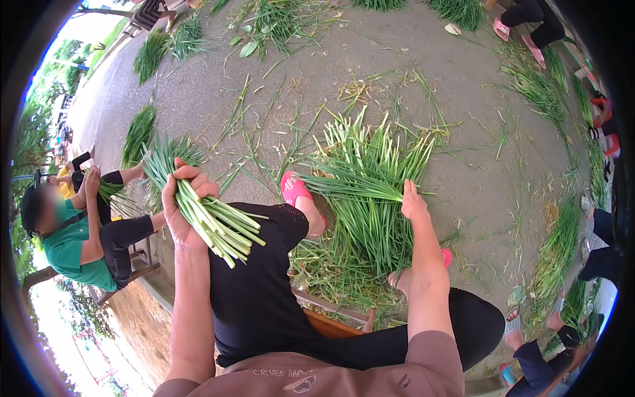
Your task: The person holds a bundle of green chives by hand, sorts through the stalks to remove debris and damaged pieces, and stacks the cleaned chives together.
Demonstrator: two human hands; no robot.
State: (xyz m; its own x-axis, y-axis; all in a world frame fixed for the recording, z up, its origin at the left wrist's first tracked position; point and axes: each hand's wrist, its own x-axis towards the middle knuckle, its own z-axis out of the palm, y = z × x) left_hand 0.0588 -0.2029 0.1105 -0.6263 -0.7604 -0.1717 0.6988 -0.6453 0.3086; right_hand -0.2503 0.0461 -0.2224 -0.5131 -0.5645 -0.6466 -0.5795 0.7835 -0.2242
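Raised over my left thigh, my left hand (184, 198) is closed round a thick bunch of spring onions (221, 225). Their pale cut-looking ends point down to the right and the green leaves fan out up to the left. Further right, my right hand (413, 202) is closed on the narrow end of a smaller bunch of spring onions (364, 186). That bunch spreads leftward across a big pile of spring onions (370, 231) on the ground between my feet. The pile's pale ends point away from me. Part of my right hand's grip is hidden.
Loose stalks and trimmed leaves (344, 274) litter the ground round the pile. A wooden stool edge (331, 317) shows between my legs. More green bunches (139, 135) lie left and far. A seated person in green (76, 245) handles stalks at left; others sit along the right.
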